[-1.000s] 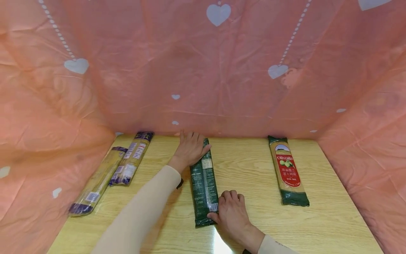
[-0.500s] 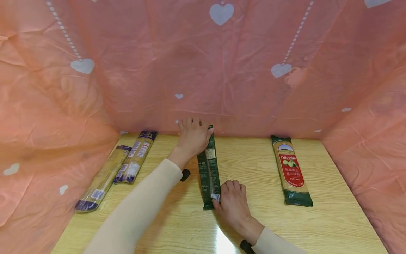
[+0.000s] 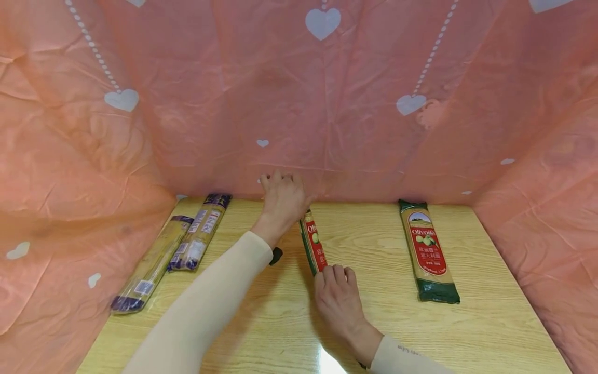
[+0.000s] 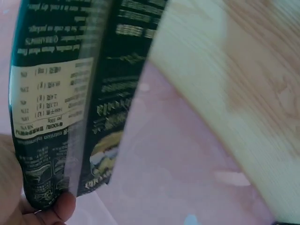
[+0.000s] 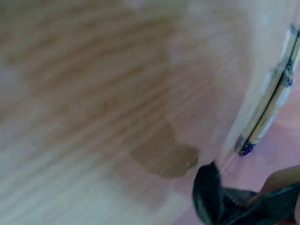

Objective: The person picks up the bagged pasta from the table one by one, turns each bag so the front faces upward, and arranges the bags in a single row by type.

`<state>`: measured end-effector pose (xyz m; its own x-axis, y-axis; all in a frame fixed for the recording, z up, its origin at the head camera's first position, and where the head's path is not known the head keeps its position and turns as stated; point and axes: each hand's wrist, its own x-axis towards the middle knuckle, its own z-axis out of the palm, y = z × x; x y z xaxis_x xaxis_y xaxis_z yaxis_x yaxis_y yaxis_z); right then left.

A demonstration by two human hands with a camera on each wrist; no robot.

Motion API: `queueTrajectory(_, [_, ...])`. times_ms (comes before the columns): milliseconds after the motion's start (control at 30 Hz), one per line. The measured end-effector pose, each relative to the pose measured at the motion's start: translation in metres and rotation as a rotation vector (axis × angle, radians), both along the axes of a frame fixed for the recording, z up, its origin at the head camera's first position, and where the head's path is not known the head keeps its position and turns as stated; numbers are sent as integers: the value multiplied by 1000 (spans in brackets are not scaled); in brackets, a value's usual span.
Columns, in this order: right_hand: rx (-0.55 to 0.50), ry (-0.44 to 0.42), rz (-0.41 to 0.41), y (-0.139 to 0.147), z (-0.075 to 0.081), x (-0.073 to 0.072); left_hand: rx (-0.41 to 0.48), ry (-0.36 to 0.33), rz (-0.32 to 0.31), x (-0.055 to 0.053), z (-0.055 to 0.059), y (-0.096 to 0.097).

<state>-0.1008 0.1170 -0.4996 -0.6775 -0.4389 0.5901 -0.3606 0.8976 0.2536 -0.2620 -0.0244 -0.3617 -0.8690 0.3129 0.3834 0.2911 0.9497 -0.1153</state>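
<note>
Both hands hold a pack of spaghetti [image 3: 314,241] by its two ends, turned on its edge over the middle of the table. Its red label now faces the head camera. At the far end my left hand [image 3: 282,200] grips it, and the left wrist view shows the green printed back [image 4: 56,103] with fingertips [image 4: 64,206] curled at the corner. My right hand [image 3: 340,301] pinches the near end, hiding the lower label. In the right wrist view the dark green wrapper end [image 5: 208,192] pokes out beside a finger [image 5: 281,180].
Two purple-ended pasta packs, a nearer one [image 3: 151,265] and a farther one [image 3: 201,234], lie side by side on the left of the wooden table [image 3: 383,327]. Another Olivoila spaghetti pack [image 3: 426,249] lies face up at the right. Pink cloth [image 3: 327,130] encloses the back and sides.
One second ago the pack lay with its green back upward. Both hands have lifted and rolled it, so its red front label shows in the head view. The other packs have stayed put.
</note>
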Motion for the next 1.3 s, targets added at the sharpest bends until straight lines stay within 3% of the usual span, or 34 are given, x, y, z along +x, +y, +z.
queueTrajectory(100, [-6, 18, -19, -3, -1, 3, 3, -15, -23, 0, -3, -1])
queueTrajectory(333, [-21, 6, -37, -7, -4, 5, 141, -56, -124, 2, -6, 2])
queueTrajectory(567, [-30, -77, -11, -3, -6, 9, 276, -74, -224, 5, -4, 2])
queueTrajectory(733, [-97, -135, 62, 10, -7, 7, 353, -131, -293, 2, -6, -5])
queueTrajectory(833, [-156, -170, 39, 20, -7, 3, 407, -170, -341, 1, -7, -12])
queueTrajectory(1100, [-369, -464, -77, 31, -6, -8, 547, -258, -394, 6, -11, -22])
queueTrajectory(1300, [-489, -620, -83, 27, -8, -15, 542, -259, -420, 12, -12, -16])
